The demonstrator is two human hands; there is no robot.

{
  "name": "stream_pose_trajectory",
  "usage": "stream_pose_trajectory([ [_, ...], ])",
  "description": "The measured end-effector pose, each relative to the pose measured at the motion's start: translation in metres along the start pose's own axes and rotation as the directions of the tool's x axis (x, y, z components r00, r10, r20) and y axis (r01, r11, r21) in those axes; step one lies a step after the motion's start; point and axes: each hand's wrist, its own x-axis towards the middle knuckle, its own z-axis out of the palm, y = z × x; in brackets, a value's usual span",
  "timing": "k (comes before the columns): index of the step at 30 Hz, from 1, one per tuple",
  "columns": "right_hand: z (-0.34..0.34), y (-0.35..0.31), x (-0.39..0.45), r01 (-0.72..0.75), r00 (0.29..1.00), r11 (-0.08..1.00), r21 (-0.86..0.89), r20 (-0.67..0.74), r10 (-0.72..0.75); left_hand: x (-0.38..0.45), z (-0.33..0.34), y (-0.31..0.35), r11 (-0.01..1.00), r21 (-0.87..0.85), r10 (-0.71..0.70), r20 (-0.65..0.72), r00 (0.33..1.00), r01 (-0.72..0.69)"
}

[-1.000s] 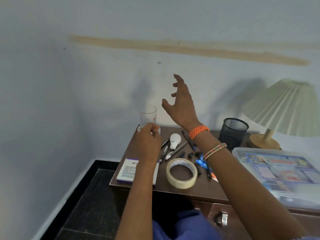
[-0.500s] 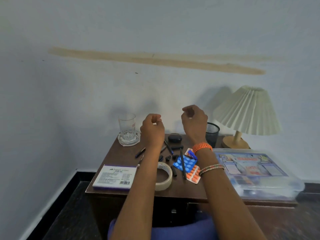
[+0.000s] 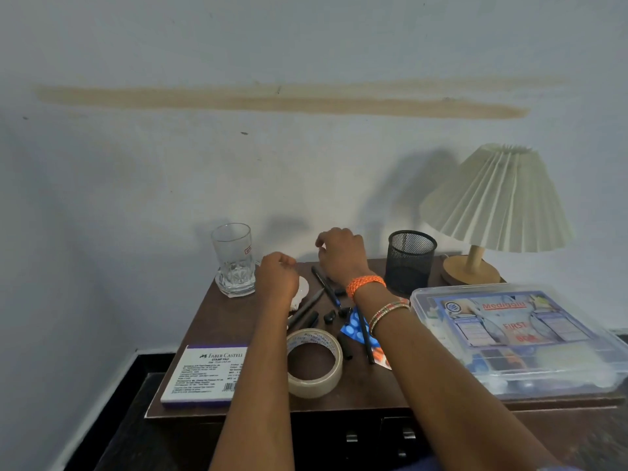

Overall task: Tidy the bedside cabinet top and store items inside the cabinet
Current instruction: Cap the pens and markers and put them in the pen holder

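Observation:
The brown cabinet top (image 3: pixel 217 321) carries a drinking glass (image 3: pixel 232 256), a white bulb (image 3: pixel 303 287), several black pens (image 3: pixel 323 283) and loose caps (image 3: pixel 329 316), a tape roll (image 3: pixel 314 365), a Faber-Castell stamp pad box (image 3: pixel 207 375) and blue pill strips (image 3: pixel 356 329). My left hand (image 3: pixel 277 277) hovers as a fist over the bulb, nothing visible in it. My right hand (image 3: pixel 341 256), fingers curled downward, hangs over the back of the top beside the black mesh pen cup (image 3: pixel 411 260). What lies under either hand is hidden.
A pleated lamp (image 3: pixel 496 205) stands at the back right. A clear first-aid box (image 3: pixel 516 334) fills the right side and overhangs the front edge. Metal drawer handles (image 3: pixel 351 436) show below the top. The wall is close behind, with dark floor at the left.
Both hands came down from the air toward the back of the cabinet top. My right hand closed from spread fingers to curled. The view moved nearer.

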Motion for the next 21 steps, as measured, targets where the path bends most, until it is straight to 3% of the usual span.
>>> stream_pose_trajectory([
  [9,0.046,0.011,0.028,-0.125,0.95,0.99,-0.062,0.282,0.138,0.017,-0.001,-0.026,0.977,0.137,0.154,0.071,0.986,-0.162],
  [14,0.046,0.015,0.027,-0.168,0.932,0.985,-0.046,0.318,0.174,0.021,0.007,-0.042,0.929,0.305,0.09,0.37,0.925,-0.212],
  [21,0.029,0.015,0.018,-0.157,0.929,0.984,-0.087,0.324,0.177,0.018,0.0,-0.037,0.912,0.347,0.064,0.406,0.912,-0.218],
])
